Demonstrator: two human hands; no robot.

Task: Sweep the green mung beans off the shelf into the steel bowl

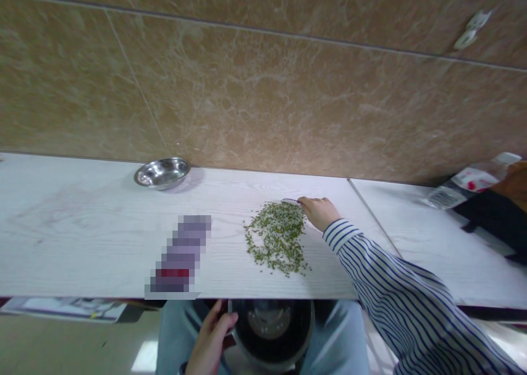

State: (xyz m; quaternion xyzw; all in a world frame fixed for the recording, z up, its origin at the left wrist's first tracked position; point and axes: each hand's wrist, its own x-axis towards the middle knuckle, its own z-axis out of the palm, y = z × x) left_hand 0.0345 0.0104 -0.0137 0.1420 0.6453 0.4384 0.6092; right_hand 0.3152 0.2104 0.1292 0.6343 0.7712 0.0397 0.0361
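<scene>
Small green beans (274,246), like mung beans, lie scattered in a loose patch on the white wood-grain table (102,238). My right hand (319,212), in a blue-and-white striped sleeve, is at the patch's far right edge. Its fingers are closed on a thin flat piece with a dark rim (290,201), whose kind I cannot make out; it touches or hovers over the beans. Below the table's front edge, my left hand (213,334) grips the side of a dark round pot (272,353), held over my lap. The pot's inside is shadowed, with a paler patch at its bottom.
A shallow steel bowl (162,173) stands at the back left by the tiled wall (255,100). A blurred-out oblong object (181,254) lies left of the beans. At the far right are a clear plastic bottle (480,174) and a black item (494,216).
</scene>
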